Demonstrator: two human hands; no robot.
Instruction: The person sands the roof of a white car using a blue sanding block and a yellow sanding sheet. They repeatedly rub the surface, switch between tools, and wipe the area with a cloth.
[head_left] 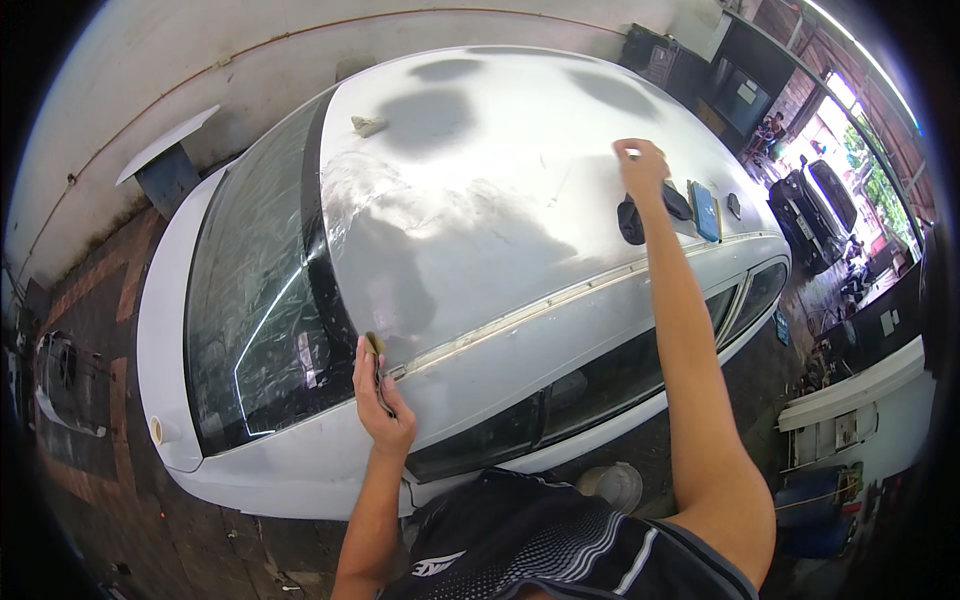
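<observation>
A white car with grey patches on its roof (480,170) lies in front of me. My left hand (385,410) is at the front roof corner by the windshield (262,300), closed on a folded piece of sandpaper (374,344). Stretched out over the roof, my right hand (645,168) has its fingers curled; a small bright spot shows between them, and I cannot make out whether it is an object. Beneath that wrist lies a black cloth (631,222), partly covered by my arm. Just right of it rests a flat blue rectangular item (705,212).
Another crumpled piece of sandpaper (368,126) lies on the roof near the windshield. A small dark object (734,206) sits past the blue item. Below the car's side stands a pale bucket (612,486). A dark car (812,215) is parked at the far right.
</observation>
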